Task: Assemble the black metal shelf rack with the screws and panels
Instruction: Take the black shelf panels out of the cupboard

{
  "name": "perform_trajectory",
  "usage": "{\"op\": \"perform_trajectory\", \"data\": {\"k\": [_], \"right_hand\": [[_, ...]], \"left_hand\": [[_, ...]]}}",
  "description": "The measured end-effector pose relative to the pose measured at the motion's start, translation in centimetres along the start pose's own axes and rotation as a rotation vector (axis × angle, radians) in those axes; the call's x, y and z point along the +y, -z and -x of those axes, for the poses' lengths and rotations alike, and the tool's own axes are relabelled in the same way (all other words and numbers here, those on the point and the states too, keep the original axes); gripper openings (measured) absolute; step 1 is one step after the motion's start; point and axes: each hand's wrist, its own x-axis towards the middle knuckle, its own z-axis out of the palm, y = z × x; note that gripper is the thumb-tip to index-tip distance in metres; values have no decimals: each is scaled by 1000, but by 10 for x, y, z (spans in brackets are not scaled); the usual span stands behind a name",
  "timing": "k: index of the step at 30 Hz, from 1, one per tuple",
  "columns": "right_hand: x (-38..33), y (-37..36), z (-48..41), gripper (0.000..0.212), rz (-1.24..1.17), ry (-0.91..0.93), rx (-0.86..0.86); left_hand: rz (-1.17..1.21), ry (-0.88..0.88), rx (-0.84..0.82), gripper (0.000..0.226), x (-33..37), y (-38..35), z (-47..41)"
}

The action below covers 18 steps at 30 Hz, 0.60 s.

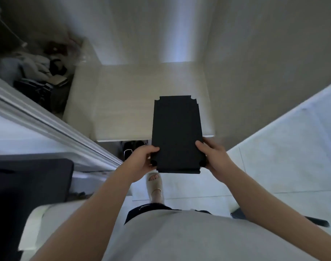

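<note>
Clearly early in the build, by the look of it. Shows just one part: flat black rectangular metal panel with notched corners (176, 132), loose, joined to nothing. No uprights, screws or assembled frame anywhere in view. Judging by that, leaves nearly everything to do: posts, other panels, fastening. Hangs face-up in the air ahead of the torso, far end over the pale low bench top (123, 102), near end between both hands. Gripped at near-left corner by left hand (143, 160), thumb on top, fingers curled under. Gripped at near-right corner by right hand (213, 157), same way. Both grips right at the notches, one per side, well apart.
</note>
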Motion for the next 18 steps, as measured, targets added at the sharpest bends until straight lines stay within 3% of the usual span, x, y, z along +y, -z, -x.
{"op": "perform_trajectory", "data": {"k": [6, 18], "right_hand": [[63, 50, 66, 42, 24, -54, -30], [177, 92, 179, 38, -54, -230, -28]], "left_hand": [[-40, -7, 245, 46, -104, -45, 46], [-258, 88, 344, 54, -248, -39, 131]]}}
